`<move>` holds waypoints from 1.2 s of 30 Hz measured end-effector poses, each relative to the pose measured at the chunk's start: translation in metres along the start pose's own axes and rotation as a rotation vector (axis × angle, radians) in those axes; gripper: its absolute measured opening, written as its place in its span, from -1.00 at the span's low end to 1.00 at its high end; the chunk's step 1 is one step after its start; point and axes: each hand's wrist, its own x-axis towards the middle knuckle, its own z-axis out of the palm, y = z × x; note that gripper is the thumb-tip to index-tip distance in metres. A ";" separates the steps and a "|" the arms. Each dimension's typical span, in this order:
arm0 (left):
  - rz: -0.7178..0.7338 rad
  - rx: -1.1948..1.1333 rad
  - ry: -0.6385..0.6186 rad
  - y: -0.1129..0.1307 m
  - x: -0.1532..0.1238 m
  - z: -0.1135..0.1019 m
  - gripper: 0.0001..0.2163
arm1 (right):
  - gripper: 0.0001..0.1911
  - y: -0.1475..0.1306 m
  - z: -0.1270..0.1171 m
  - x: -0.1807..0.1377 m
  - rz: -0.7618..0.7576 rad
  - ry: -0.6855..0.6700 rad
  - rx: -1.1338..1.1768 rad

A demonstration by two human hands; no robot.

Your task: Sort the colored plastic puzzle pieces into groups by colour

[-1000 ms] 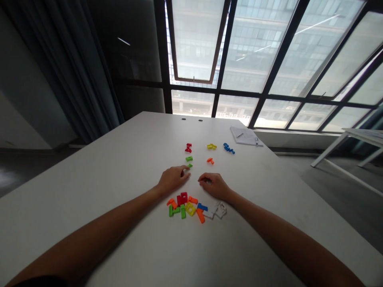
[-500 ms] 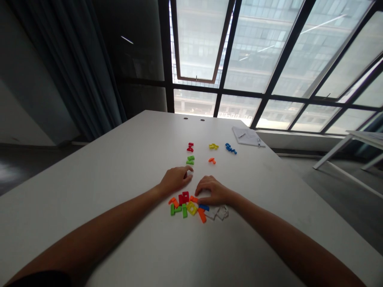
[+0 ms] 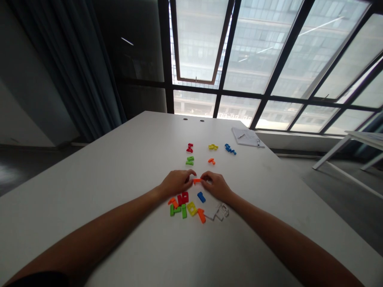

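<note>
A small orange piece (image 3: pixel 196 180) is pinched between my left hand (image 3: pixel 176 182) and my right hand (image 3: pixel 216 185) just above the white table (image 3: pixel 119 175). Both hands have curled fingers meeting at the piece. Right below them lies a pile of several coloured plastic pieces (image 3: pixel 187 207), with a blue piece (image 3: pixel 201 197) apart from it and clear pieces (image 3: pixel 220 211) on the right. Farther away sit small sorted groups: red (image 3: pixel 189 148), green (image 3: pixel 189 160), orange (image 3: pixel 211 161), yellow (image 3: pixel 213 147) and blue (image 3: pixel 229 148).
A paper sheet with a pen (image 3: pixel 247 136) lies at the table's far right corner. Two round cable holes (image 3: pixel 193 119) sit at the far edge. Large windows stand behind; another white table (image 3: pixel 353 143) is at the right.
My right hand went down to the pile, took an orange piece and lifted it back up. My left hand now pinches its other end. The blue piece lies apart from the pile.
</note>
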 end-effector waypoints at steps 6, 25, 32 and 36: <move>0.019 -0.046 -0.017 -0.001 -0.001 -0.002 -0.66 | -0.92 0.001 -0.002 0.003 0.109 0.091 0.095; 0.001 -0.045 0.044 -0.001 -0.001 -0.002 -0.61 | -0.88 0.012 -0.012 0.004 -0.175 0.249 -0.138; 0.013 -0.020 0.013 0.000 0.001 0.000 -0.74 | -0.87 0.069 -0.053 0.015 0.129 0.262 -0.600; 0.010 -0.015 0.017 0.001 0.001 -0.001 -0.75 | -0.74 0.076 -0.057 0.014 0.197 0.124 -0.759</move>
